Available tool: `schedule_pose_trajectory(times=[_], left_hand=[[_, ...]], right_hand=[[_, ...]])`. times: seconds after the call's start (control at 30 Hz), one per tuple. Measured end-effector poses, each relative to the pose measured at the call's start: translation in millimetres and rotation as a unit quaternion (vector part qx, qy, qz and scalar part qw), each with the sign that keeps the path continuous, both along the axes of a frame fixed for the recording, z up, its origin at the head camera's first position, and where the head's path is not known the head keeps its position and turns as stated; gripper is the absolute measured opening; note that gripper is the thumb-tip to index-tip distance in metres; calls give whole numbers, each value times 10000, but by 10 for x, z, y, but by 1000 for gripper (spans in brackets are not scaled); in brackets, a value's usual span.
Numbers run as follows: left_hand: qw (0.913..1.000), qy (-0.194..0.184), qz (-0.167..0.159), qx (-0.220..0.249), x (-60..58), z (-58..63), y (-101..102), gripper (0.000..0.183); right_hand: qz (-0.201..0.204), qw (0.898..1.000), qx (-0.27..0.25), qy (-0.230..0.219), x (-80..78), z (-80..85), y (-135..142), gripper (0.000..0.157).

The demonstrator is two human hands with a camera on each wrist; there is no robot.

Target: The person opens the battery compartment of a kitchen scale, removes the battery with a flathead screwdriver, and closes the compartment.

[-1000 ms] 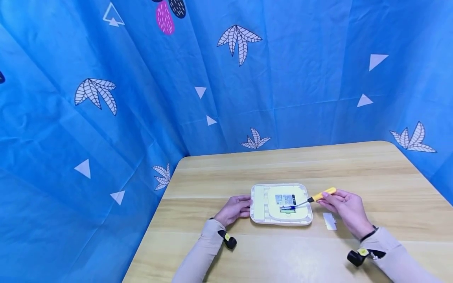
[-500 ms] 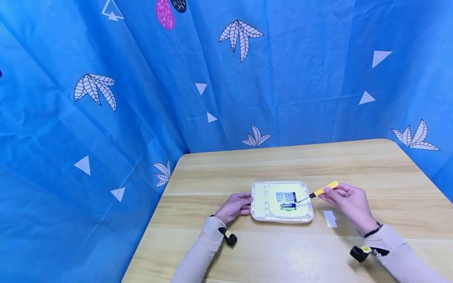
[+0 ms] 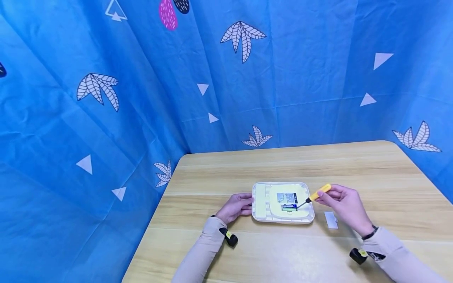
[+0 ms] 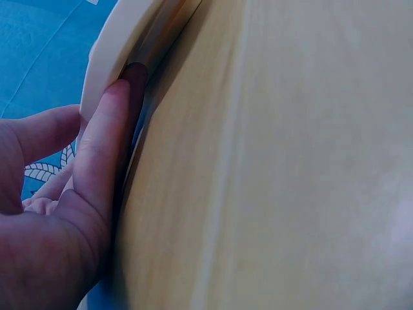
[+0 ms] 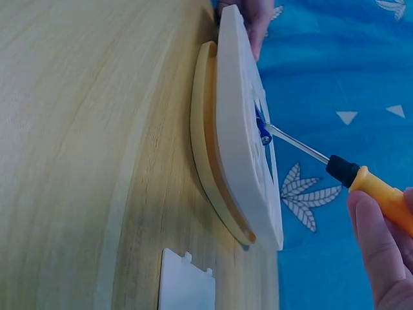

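A white rounded rectangular device [image 3: 261, 212] lies with its labelled back up and its battery compartment uncovered. A blue battery [image 5: 263, 132] shows in that compartment, one end sticking out above the back, beside a green one [image 3: 289, 209]. My right hand [image 3: 345, 204] grips a yellow-and-black screwdriver [image 3: 320, 192] by its handle. The metal shaft slants down to the left, its tip right at the blue battery's raised end. My left hand [image 3: 238, 207] holds the device's left edge, fingertips [image 4: 116, 97] tucked against the rim in the left wrist view.
A small white battery cover [image 3: 331, 220] with tabs lies on the wooden table [image 3: 219, 169], right of the device. Behind the table and along its left side hangs a blue patterned curtain [image 3: 304, 70]. Under the device sits a curved yellowish part [image 5: 205, 129].
The screwdriver tip has drawn back from over the blue battery, then come down again at its right end. My left hand keeps its hold on the device. The head view has shifted slightly.
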State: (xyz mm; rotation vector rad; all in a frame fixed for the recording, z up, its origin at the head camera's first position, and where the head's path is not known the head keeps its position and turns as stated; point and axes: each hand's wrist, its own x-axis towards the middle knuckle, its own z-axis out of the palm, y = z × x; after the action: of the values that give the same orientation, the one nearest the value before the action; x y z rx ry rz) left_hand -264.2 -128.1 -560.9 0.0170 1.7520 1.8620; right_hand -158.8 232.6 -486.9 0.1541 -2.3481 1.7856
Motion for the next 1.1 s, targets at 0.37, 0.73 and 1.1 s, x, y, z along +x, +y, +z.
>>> schedule_pose_trajectory(times=[0.37,0.73,1.1], left_hand=[[10000,-52,11,37,11,7,14,45],[10000,-16,7,44,3,46,31,44],[10000,-54,-51,15,-7,25,-3,45]], right_hand=[[42,9989,465,-106,26,33,-31,31],[-23,9943,1051,193,36,59,-65,25],[12,9872,1477,604,30,60,-155,17]])
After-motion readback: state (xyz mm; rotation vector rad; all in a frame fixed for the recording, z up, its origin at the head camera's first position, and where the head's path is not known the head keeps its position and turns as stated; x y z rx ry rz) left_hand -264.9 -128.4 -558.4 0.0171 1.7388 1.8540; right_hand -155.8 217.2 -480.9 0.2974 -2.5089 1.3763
